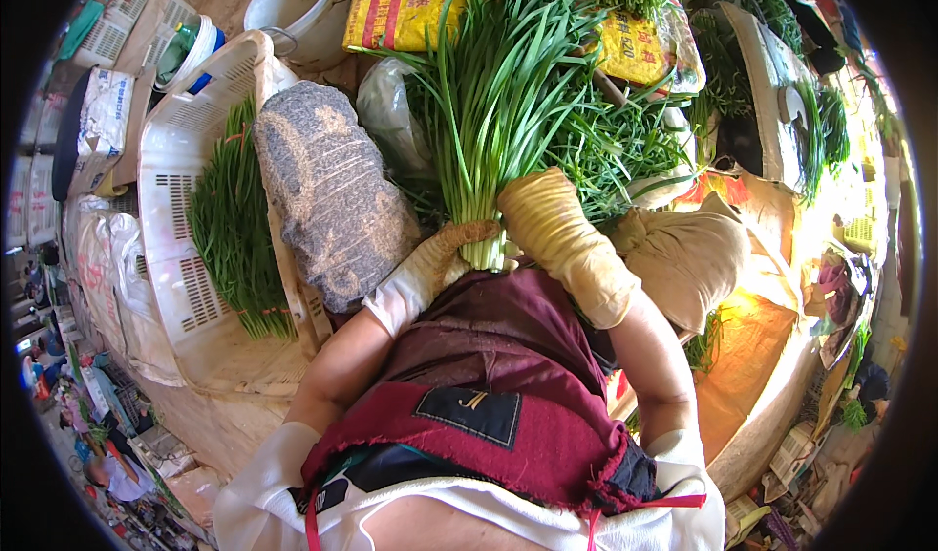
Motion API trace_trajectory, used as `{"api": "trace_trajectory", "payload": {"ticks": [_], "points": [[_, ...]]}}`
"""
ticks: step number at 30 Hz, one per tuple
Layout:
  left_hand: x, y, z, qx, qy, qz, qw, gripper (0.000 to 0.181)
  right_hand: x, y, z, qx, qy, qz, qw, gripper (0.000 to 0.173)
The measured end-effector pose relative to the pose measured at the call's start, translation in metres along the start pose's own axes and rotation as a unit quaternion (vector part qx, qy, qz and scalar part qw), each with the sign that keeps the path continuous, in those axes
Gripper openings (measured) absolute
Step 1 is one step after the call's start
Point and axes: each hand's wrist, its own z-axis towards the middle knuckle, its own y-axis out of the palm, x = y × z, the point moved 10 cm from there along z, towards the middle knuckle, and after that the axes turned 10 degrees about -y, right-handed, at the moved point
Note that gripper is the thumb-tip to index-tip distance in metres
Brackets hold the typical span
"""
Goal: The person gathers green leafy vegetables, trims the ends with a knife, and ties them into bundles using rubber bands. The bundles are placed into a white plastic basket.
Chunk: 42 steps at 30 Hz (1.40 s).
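A bunch of long green garlic chives (487, 133) stands before me, its pale cut ends down against my maroon apron (506, 331). My left hand (447, 258), in a stained glove, is closed around the base of the bunch from the left. My right hand (546, 210), in a yellowed ribbed glove, lies against the right side of the stalks near the base; its fingers are mostly hidden, so its grip cannot be made out. Loose green stalks (615, 155) lie in a heap behind and to the right of my right hand.
At left, a white plastic crate (165, 258) holds banded chives (242, 258), beside a grey patterned cloth bundle (330, 192). A white bucket (293, 9) and yellow printed sacks (396, 9) lie beyond. A tied beige cloth bag (685, 254) sits at right. People are in the background at far left.
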Motion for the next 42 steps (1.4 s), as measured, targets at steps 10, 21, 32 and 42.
{"api": "trace_trajectory", "payload": {"ticks": [10, 21, 32, 42], "points": [[-0.002, 0.003, 0.003, -0.093, -0.033, -0.036, 0.994, 0.058, 0.020, -0.041, -0.020, 0.057, -0.023, -0.113, 0.992, 0.004], [0.004, 0.012, 0.001, -0.149, -0.011, -0.104, 0.983, 0.061, 0.150, -0.063, -0.136, 0.300, 0.207, 0.412, 0.835, 0.022], [0.007, 0.031, -0.032, -0.184, 0.009, -0.093, 0.978, 0.067, 0.033, 0.036, -0.098, 0.285, 0.122, 0.677, 0.667, 0.015], [0.015, 0.073, -0.111, -0.163, 0.049, -0.034, 0.985, 0.086, 0.010, -0.014, -0.102, 0.339, 0.116, 0.435, 0.826, 0.028]]}}
